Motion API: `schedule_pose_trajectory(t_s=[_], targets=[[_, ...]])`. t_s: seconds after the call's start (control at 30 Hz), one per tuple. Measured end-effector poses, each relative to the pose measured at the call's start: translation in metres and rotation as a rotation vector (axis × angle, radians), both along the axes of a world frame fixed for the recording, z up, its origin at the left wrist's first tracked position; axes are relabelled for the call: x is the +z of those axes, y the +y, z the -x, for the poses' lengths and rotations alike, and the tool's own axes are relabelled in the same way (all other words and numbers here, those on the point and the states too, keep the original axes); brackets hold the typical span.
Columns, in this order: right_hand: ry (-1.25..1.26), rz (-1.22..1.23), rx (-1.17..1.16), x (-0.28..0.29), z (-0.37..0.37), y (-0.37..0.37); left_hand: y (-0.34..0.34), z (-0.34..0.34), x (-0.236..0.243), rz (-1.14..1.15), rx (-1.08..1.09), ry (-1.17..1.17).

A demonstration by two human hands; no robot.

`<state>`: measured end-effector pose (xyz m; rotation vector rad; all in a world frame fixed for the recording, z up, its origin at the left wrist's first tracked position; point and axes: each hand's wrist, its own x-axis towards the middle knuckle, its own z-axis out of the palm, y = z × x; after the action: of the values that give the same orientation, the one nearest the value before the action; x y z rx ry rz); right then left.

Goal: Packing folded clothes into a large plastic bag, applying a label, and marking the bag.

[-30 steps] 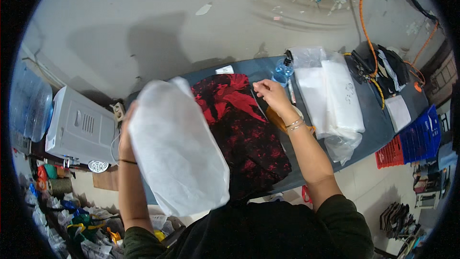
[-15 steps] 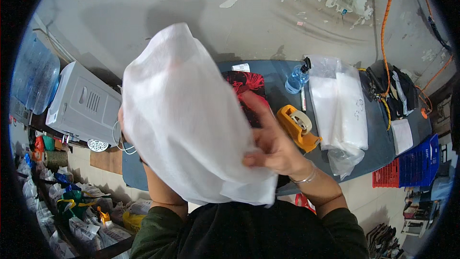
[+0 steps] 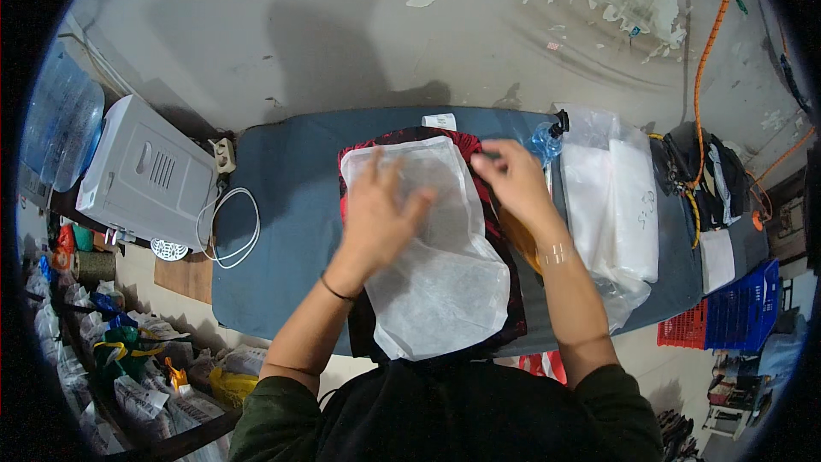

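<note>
White sheet (image 3: 440,265): lies flat over red garment (image 3: 500,231), reaching the table's (image 3: 282,231) near edge. Left hand (image 3: 380,210): fingers spread, released, pressing sheet. Right hand (image 3: 513,180): fingers at sheet's far right corner; grip unclear. Bag stack (image 3: 620,205): right end. Spray bottle (image 3: 547,139): far edge.
</note>
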<state>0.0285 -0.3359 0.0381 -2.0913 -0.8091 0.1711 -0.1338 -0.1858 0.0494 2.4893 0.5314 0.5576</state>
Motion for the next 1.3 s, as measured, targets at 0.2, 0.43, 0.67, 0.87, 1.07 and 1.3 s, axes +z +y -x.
schedule_pose_trajectory(t_s=[0.2, 0.43, 0.67, 0.87, 1.07, 1.3], targets=[[0.055, 0.138, -0.156, -0.066, -0.087, 0.091, -0.024, -0.021, -0.03, -0.259, -0.21, 0.228], [0.42, -0.644, 0.008, -0.045, -0.123, 0.09, -0.03, -0.019, -0.034, -0.239, -0.225, 0.218], [0.241, -0.848, -0.001, 0.037, -0.086, 0.02, -0.024, -0.023, -0.033, -0.291, -0.211, 0.299], [0.234, -0.964, -0.073, 0.046, -0.033, -0.065, -0.063, -0.082, 0.018, 0.177, -0.567, -0.237], [0.283, -1.202, -0.223, 0.026, -0.037, -0.178, -0.151, -0.136, 0.017, 0.826, -0.767, 0.011], [0.539, -1.354, -0.303, -0.008, -0.056, -0.338, -0.258, -0.197, 0.031, 0.698, -0.922, 0.366]])
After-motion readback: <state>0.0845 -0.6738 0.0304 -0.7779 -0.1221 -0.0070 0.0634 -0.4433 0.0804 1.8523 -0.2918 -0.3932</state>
